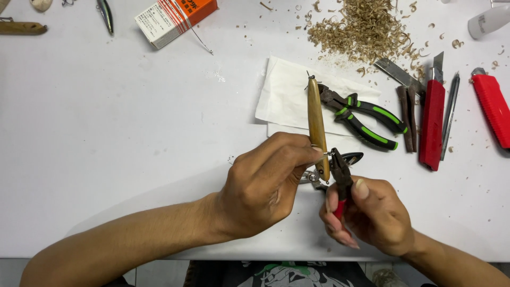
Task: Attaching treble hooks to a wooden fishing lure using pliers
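White table (pixel 133 133) carrying a carving layout. Near its front edge, the left hand (pixel 263 186) is pinching a slim wooden lure body (pixel 317 125) upright, while the right hand (pixel 366 212) is gripping red-handled pliers (pixel 341 172), their tips meeting the lure's lower end. Just behind, green-handled pliers (pixel 366 117) are lying on a white tissue (pixel 289 95). Toward the back edge, wood shavings (pixel 361 29) are heaping; toward the right edge, red utility knives (pixel 431 122) are resting.

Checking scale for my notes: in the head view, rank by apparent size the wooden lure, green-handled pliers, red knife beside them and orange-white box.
1. Red knife
2. Green-handled pliers, wooden lure and orange-white box: too alike to rank; the lure is raised nearer the camera.
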